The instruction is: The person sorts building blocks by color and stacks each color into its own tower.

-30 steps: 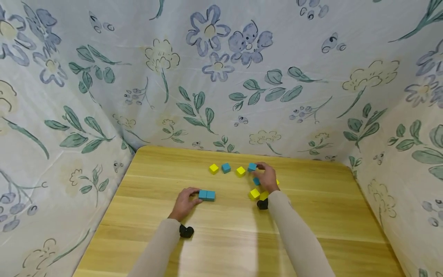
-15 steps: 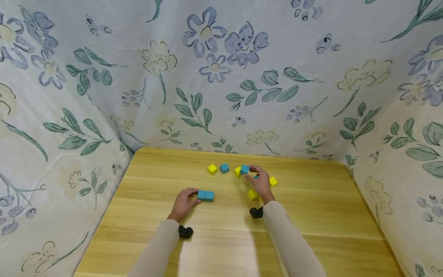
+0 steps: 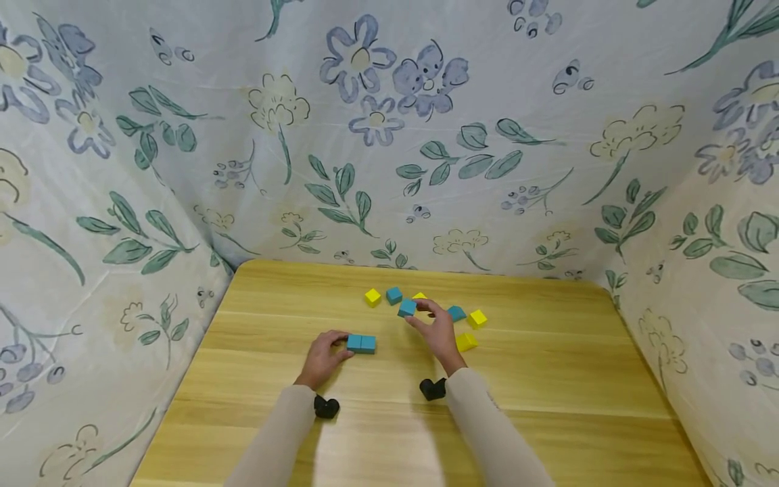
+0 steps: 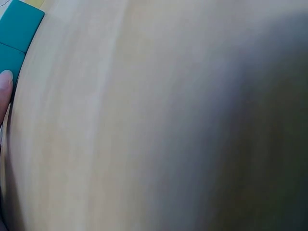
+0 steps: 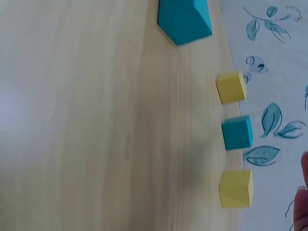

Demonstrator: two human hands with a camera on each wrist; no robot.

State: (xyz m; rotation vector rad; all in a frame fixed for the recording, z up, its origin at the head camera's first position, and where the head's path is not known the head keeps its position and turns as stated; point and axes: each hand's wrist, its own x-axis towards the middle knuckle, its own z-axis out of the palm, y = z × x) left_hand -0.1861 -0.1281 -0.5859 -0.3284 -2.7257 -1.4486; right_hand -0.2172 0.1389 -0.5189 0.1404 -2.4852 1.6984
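Note:
Two blue blocks [image 3: 361, 343] lie side by side on the wooden table, left of the middle. My left hand [image 3: 321, 360] holds the left one between thumb and finger; a fingertip [image 4: 5, 81] touches it in the left wrist view. My right hand [image 3: 439, 337] pinches a blue cube [image 3: 407, 308] between thumb and fingers, in front of the back row. That row has a yellow cube [image 3: 372, 297], a blue cube [image 3: 394, 295] and another yellow cube [image 3: 420, 295], partly hidden by my right hand. In the right wrist view, only fingertips [image 5: 303, 197] of that hand show.
Right of my right hand lie a blue block [image 3: 456, 313], a yellow cube [image 3: 477, 319] and a yellow block [image 3: 466, 341]. Floral cloth [image 3: 341, 189] rises behind the wooden table [image 3: 548, 379] and at both sides. A black device [image 3: 326, 407] sits at my left wrist.
My right hand has carried the blue cube from the right end of the back row to the left and slightly toward me. My left hand stays at the blue pair.

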